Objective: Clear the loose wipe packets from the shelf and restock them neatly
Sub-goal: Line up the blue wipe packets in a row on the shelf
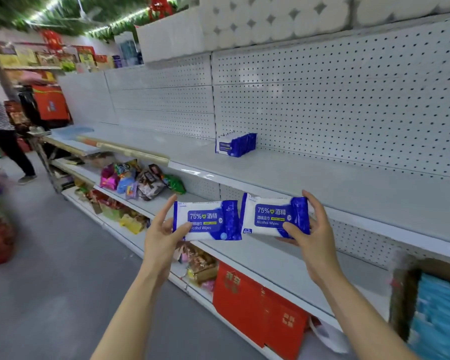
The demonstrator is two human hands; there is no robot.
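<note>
Blue-and-white plastic catches the eye first: two alcohol wipe packets held up side by side in front of the shelving, printed faces toward the person. The left hand (164,227) pinches the left packet (207,220) at its lower left corner, thumb on the front face and fingers behind, with the index finger stretched up along the packet's left edge. The right hand (312,227) grips the right packet (273,215) at its right end, thumb pressed on the lower front and fingers curled round the blue side. The two packets sit just beside each other with a narrow gap between them, both tilted slightly, and neither touches any shelf.

Behind and above them runs the grey middle shelf (322,183), its front lip passing just behind the right hand. On it, back against the pegboard wall (348,94), stands a short row of packets (235,144) upright on edge. Bare shelf surface stretches widely to both sides of that row and forward to the lip.

Below the hands a lower shelf (257,252) carries a heap of snack bags (140,179) well off to the left. Red gift bags (260,305) lean at floor level under the hands. Stacked toilet rolls (270,16) fill the top shelf. Grey aisle floor (50,281) lies open on the left, where another person (3,131) stands far down the aisle.
</note>
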